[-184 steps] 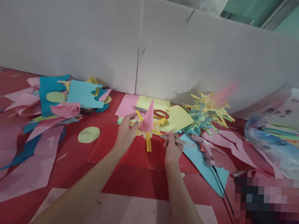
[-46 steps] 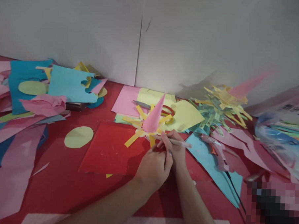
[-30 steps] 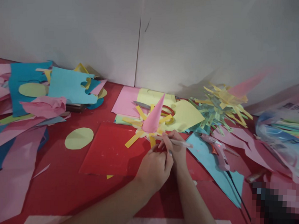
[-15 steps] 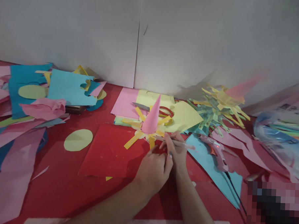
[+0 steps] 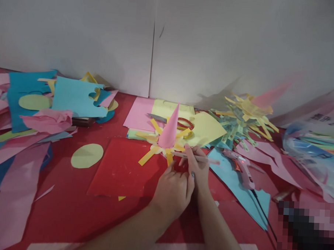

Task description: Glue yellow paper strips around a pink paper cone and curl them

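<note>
A pink paper cone (image 5: 169, 131) stands upright on a pale flower-shaped paper piece with yellow paper strips (image 5: 149, 155) spreading out around its base. My right hand (image 5: 199, 169) grips a slim pinkish pencil (image 5: 201, 159), its tip pointing left at the front yellow strip. Curled closed, my left hand (image 5: 174, 188) is against my right hand, its fingertips at the end of that same strip. Whatever lies inside its fingers is hidden. Under the paper figure lies a red sheet (image 5: 123, 171). Red-handled scissors (image 5: 186, 123) rest just behind the cone.
At right, a pink glue gun (image 5: 245, 170) with a lit red light and a cord lies on blue paper (image 5: 252, 202). A finished-looking cone with fringed strips (image 5: 247, 113) stands behind it. Paper scraps (image 5: 21, 166) pile at left, beside a pale yellow oval (image 5: 87, 155).
Both hands stay almost in place, with the pencil still held beside the front yellow strip. The view has shifted very slightly.
</note>
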### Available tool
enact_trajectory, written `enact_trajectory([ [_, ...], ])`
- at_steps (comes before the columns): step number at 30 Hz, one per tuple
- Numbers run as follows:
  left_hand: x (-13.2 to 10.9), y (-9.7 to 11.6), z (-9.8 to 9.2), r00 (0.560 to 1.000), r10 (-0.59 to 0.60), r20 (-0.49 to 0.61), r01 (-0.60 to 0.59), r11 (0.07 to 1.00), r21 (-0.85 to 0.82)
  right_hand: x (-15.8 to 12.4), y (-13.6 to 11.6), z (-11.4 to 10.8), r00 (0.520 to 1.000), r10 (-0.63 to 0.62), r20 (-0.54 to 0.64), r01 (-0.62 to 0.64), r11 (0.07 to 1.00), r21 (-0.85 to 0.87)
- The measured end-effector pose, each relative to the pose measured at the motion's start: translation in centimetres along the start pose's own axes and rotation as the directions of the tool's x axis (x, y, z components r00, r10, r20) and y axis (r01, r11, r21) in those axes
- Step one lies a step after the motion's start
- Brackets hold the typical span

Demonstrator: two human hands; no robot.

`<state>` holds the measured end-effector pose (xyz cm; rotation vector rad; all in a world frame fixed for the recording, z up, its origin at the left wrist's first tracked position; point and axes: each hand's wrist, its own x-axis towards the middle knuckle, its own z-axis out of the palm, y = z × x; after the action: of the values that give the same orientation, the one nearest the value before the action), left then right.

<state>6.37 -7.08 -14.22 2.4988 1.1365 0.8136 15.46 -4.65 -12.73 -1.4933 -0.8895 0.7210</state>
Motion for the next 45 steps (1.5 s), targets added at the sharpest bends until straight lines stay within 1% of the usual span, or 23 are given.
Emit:
enact_trajectory([
  [5,0.0,0.1,0.0,0.999,-0.040,0.016,0.041,0.998,-0.039,0.2,0.5,-0.2,0.999,-0.002,0.047,0.002,1.000,-0.001],
  [10,0.1,0.1,0.0,0.998,-0.059,0.020,0.060,0.996,-0.062,0.4,1.2,-0.2,0.998,-0.012,0.065,0.012,1.000,0.003],
  [15,0.1,0.0,0.1,0.999,-0.050,0.001,0.050,0.998,-0.050,0.5,1.3,-0.2,0.997,-0.050,0.064,0.053,0.997,-0.056],
  [20,0.2,0.0,0.2,0.999,-0.034,-0.030,0.033,0.999,-0.034,0.6,1.3,-0.2,0.994,-0.066,0.090,0.070,0.996,-0.046],
  [26,0.2,-0.1,0.3,0.998,-0.012,-0.062,0.011,1.000,-0.024,0.6,1.8,-0.3,0.993,-0.042,0.110,0.047,0.998,-0.037],
  [35,0.2,-0.1,0.3,0.999,-0.013,-0.051,0.012,1.000,-0.024,0.5,1.2,-0.1,0.992,0.002,0.123,0.000,1.000,-0.014],
  [39,0.2,-0.1,0.3,0.998,-0.015,-0.054,0.014,1.000,-0.015,0.5,1.0,-0.2,0.993,-0.007,0.118,0.014,0.999,-0.053],
  [45,0.2,0.0,0.2,0.998,-0.019,-0.057,0.019,1.000,-0.015,0.5,1.3,-0.3,0.993,-0.033,0.115,0.041,0.997,-0.067],
])
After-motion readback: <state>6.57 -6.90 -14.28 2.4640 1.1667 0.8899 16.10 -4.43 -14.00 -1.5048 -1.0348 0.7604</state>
